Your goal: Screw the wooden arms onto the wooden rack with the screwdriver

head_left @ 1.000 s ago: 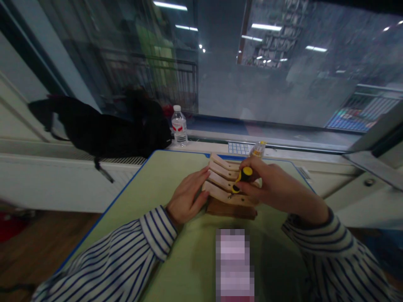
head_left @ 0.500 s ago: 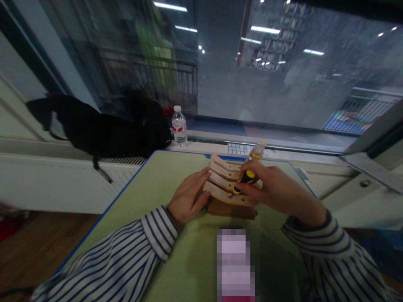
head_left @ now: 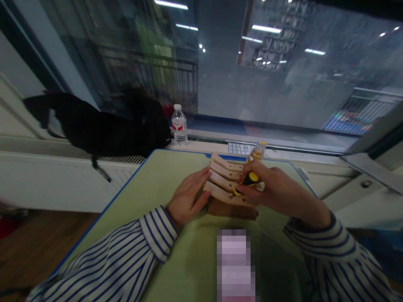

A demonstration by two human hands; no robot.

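A wooden piece with several parallel bent slats (head_left: 221,191), with dark holes in them, sits over a brown wooden block (head_left: 233,208) on the table. My left hand (head_left: 188,196) grips the slats' left ends between fingers and thumb. In my right hand (head_left: 267,184) is a short black-and-yellow screwdriver (head_left: 250,179), pinched by its handle and tilted. Its tip points down at the nearest slat, by a screw; whether it sits in the screw head is too small to tell. Just behind my right hand lies a clear container with yellow parts (head_left: 257,151).
The pale green table (head_left: 141,184) has a blue edge. On the sill behind it stand a water bottle (head_left: 179,126) and a blue-and-white grid sheet (head_left: 238,148). A black bag (head_left: 110,132) lies at left. A pixelated patch (head_left: 236,264) covers the table's near part.
The screwdriver handle has tilted slightly, showing more of its yellow end, and my right hand has shifted a little right. My left hand stays on the slats.
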